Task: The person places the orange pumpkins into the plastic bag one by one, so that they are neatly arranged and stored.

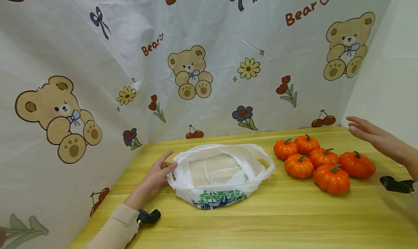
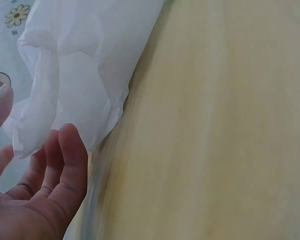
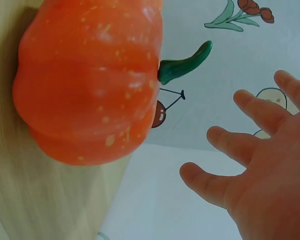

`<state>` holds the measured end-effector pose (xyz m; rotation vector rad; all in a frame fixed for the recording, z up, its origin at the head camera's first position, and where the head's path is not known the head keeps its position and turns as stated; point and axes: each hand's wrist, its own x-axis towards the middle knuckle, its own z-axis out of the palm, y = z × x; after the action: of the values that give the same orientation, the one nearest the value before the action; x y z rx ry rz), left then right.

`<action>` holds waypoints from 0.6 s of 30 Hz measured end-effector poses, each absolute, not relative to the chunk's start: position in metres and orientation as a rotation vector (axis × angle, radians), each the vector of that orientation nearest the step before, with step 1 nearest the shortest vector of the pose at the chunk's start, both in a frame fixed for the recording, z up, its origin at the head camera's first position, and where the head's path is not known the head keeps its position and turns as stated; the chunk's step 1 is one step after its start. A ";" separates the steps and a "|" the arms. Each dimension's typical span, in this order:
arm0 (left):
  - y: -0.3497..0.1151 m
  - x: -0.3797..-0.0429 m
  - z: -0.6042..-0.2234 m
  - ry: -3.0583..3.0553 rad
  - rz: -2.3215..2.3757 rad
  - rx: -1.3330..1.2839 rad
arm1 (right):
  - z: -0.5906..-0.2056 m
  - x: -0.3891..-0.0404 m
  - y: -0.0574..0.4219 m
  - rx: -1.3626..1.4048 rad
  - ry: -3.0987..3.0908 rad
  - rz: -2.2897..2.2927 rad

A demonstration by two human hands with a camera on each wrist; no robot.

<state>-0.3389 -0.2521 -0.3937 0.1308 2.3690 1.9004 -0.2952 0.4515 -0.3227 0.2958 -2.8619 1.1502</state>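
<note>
A white plastic carrier bag (image 1: 186,194) with a green and blue tree print sits on the table, mouth wide, its beige inside showing. My left hand (image 1: 158,174) is at the bag's left handle, fingertips right at the plastic. In the left wrist view the thumb and the loosely bent fingers (image 2: 72,150) stand apart on either side of the handle (image 2: 35,115). Beyond the pumpkins, my right hand (image 1: 378,136) hovers in the air with fingers extended, holding nothing. Nearest to it is the rightmost orange pumpkin (image 1: 357,165), which fills much of the right wrist view.
Several more small orange pumpkins with green stems, among them a front one (image 1: 332,180), cluster right of the bag. All stand on a yellow wood-grain table (image 1: 261,227). A white cloth (image 1: 222,114) printed with bears and flowers hangs behind and to the left.
</note>
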 end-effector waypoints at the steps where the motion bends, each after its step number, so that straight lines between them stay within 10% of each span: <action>1: -0.252 -0.340 -0.395 2.367 1.903 0.129 | -0.324 -0.294 0.454 0.289 -2.859 1.165; 18: -0.248 -0.346 -0.403 2.191 2.016 0.163 | -0.347 -0.294 0.483 0.236 -2.845 1.308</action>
<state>-0.3455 -0.2483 -0.4032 0.1634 2.1910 2.0164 -0.2939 0.4829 -0.3466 0.2362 -2.8446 1.3085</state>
